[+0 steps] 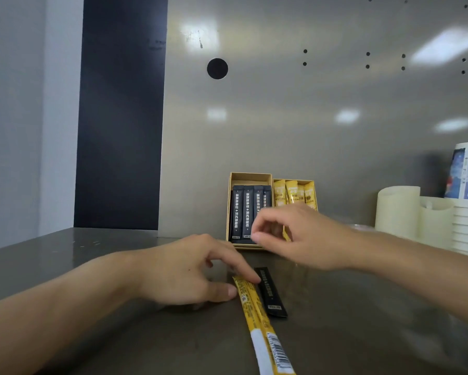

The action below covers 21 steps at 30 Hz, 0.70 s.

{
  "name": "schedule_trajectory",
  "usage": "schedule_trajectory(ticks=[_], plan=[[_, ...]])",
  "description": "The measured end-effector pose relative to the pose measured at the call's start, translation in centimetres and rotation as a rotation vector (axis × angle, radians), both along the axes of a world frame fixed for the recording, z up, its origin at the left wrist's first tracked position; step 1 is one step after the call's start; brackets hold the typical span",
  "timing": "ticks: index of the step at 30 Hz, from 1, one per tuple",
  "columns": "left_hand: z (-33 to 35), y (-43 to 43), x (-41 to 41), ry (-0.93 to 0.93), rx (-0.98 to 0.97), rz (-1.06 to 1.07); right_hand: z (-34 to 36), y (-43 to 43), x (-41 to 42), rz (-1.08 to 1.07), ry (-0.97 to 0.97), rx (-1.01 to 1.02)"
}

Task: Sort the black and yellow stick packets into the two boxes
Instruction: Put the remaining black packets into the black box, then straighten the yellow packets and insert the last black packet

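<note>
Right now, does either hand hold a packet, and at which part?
Neither grips one. Fingers of the left hand only rest on the far end of the yellow packet, flat on the counter; the right hand is empty.

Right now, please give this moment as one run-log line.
left box: black sticks; right box: yellow sticks; left hand touches loose yellow packet; right hand before boxes, seemingly empty; black packet loose on counter
</note>
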<state>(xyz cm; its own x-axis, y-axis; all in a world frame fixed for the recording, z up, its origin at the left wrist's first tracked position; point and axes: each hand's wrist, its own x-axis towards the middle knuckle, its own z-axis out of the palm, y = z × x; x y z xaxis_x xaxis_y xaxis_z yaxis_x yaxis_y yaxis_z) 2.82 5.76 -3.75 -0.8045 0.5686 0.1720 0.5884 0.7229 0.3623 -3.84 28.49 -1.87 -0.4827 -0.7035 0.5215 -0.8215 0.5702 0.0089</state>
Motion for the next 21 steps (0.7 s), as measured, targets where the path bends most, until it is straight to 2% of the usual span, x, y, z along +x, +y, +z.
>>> schedule_trajectory(ticks=[5,12,14,17,21], plan=[[-0.1,0.4,0.2,0.073,-0.022,-0.008,-2.7,0.6,1.5,0.045,-0.107,0.028],[-0.6,0.6,-0.3,0.088,0.017,-0.025,-2.5,0.3,2.1,0.015,-0.128,-0.013],[-0.7,0.5,-0.6,0.135,0.054,0.012,-2.1,0.1,2.3,0.027,-0.260,-0.099],[-0.7,-0.1,-1.3,0.186,0.200,0.095,-1.5,0.2,2.5,0.024,-0.485,-0.203],[-0.1,-0.5,-1.7,0.196,0.478,0.159,-1.4,0.5,2.2,0.133,-0.554,-0.147]])
